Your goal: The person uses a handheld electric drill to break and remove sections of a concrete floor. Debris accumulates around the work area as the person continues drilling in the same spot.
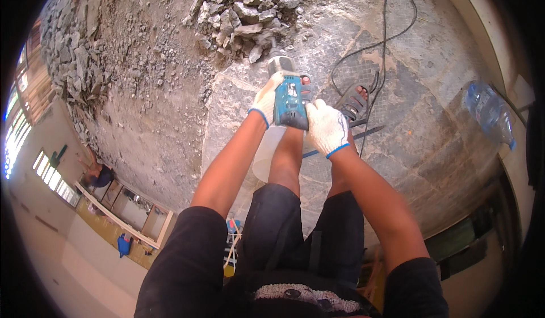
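Note:
A teal and grey demolition hammer (290, 93) points away from me, its metal front end (275, 46) at the edge of a heap of broken stone (244, 20). My left hand (264, 99), in a white knit glove with a blue cuff, is closed round the tool's left side near the front. On the right of its rear end, my right hand (327, 126) is closed in a matching glove; the tool's body hides part of the grip. My sandalled feet stand on the floor below the tool, the right foot (356, 99) plainly in view.
A black cable (385, 40) loops over the cracked floor slab (420, 113) at right. Rubble (71, 62) and loose dirt (153, 96) cover the left. A clear plastic bottle (489, 113) lies far right. Another person (101, 175) is by a wooden frame (122, 213) at lower left.

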{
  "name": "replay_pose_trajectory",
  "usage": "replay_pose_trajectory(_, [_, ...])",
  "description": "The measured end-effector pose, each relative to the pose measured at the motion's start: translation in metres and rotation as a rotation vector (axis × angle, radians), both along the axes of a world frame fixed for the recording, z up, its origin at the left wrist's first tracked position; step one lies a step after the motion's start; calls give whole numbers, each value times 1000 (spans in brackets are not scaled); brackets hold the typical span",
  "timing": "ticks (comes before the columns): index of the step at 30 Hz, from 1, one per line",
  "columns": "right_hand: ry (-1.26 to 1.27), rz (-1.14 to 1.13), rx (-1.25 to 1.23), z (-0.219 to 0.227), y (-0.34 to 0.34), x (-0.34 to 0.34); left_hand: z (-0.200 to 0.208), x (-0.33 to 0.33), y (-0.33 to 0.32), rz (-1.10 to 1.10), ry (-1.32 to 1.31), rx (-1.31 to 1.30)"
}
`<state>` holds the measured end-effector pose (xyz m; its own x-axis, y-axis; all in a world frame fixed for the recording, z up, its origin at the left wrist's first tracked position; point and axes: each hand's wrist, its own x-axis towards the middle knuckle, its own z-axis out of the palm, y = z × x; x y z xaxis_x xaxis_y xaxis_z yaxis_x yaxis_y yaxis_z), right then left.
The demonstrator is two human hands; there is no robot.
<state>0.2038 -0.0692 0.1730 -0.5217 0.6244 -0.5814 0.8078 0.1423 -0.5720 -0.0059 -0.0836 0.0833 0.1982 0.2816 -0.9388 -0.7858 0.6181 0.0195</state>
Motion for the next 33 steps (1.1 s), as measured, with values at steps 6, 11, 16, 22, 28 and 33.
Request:
replay_pose_trajectory(6, [105,4,51,23,13,-9,60,-12,1,97,209,65])
replay_pose_trajectory(11, [-39,-90,32,63,24,-13,55,-13,14,41,-69,97])
replay_pose_trajectory(16, [-138,-51,24,83,45,13,25,22,15,-54,-51,80])
replay_pose_trajectory(22, [-163,65,75,73,88,30,14,42,39,-30,-4,43])
replay_pose_trajectory(28, [-173,133,31,75,109,30,17,42,54,-10,-8,30])
replay_pose_trajectory(33, [-215,190,11,69,128,29,7,49,62,40,10,22])
